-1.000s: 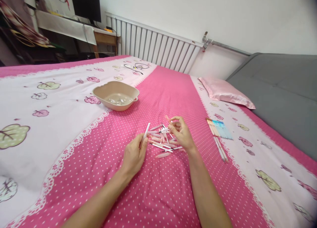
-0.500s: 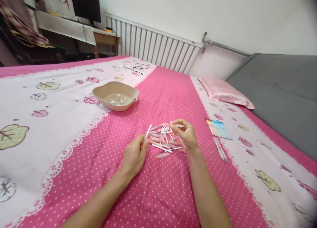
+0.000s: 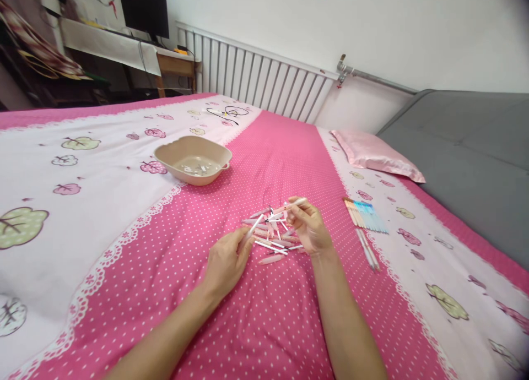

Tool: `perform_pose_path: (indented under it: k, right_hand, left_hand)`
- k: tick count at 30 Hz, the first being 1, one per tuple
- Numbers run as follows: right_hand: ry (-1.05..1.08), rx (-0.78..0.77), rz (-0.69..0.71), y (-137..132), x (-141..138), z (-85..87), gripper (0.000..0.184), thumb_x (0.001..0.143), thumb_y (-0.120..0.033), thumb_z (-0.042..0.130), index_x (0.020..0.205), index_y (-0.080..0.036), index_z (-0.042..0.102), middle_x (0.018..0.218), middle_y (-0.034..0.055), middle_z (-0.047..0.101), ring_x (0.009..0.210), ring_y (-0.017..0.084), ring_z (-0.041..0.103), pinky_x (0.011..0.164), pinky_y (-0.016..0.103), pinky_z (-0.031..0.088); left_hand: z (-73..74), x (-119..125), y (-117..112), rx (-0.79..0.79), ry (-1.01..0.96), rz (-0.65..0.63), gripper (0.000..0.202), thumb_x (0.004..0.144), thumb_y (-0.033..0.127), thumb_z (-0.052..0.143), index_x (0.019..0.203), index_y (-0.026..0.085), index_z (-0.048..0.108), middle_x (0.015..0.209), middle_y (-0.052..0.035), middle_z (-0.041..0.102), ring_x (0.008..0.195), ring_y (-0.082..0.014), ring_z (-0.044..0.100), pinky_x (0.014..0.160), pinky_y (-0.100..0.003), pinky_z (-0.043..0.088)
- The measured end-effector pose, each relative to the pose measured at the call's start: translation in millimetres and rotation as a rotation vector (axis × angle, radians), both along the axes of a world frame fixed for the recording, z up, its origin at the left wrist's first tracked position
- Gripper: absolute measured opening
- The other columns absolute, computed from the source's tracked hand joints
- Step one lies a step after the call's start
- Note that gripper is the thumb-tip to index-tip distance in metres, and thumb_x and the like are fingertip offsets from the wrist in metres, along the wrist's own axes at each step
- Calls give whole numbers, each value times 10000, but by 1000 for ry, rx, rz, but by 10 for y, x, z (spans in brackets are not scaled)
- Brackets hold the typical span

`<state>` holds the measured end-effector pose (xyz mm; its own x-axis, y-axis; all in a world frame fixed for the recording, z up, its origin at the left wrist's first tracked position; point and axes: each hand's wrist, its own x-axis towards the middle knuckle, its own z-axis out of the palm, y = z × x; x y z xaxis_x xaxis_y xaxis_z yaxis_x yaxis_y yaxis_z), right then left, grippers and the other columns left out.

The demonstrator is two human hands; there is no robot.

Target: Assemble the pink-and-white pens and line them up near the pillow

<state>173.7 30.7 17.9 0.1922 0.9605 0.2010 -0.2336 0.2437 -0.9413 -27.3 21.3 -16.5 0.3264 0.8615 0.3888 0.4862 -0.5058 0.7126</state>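
My left hand [image 3: 228,259] is closed, with a slim white pen refill [image 3: 255,224] pinched between thumb and fingers, its tip slanting up to the right. In my right hand [image 3: 308,226] is a pinkish pen barrel [image 3: 294,204], gripped near its whitish end and lying almost level. Both hands are over a loose pile of pink pen parts and white refills [image 3: 273,244] on the bedspread. The held refill and barrel are apart. My fingertips partly cover the pile's edges.
A beige basin [image 3: 165,161] with small white pieces inside stands ahead on the left. To the right, a row of orange and blue pens [image 3: 367,215] lies above two pale pens [image 3: 367,249]. Farther back are a pink pillow [image 3: 376,155] and a black cable [image 3: 231,113].
My right hand has lifted slightly and turned, raising the barrel clear of the pile. My left hand has shifted a little right, and its refill has tilted toward the right.
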Motion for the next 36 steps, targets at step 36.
perform_pose_path:
  k: [36]
  right_hand:
    - [220, -27, 122, -14, -207, 48, 237, 684, -318, 741, 904, -239, 708, 793, -2, 660, 655, 64, 567, 513, 128, 488]
  left_hand:
    - [-59, 8, -13, 120, 104, -40, 239, 905, 313, 390, 755, 174, 514, 684, -9, 571, 613, -122, 502, 591, -228, 352]
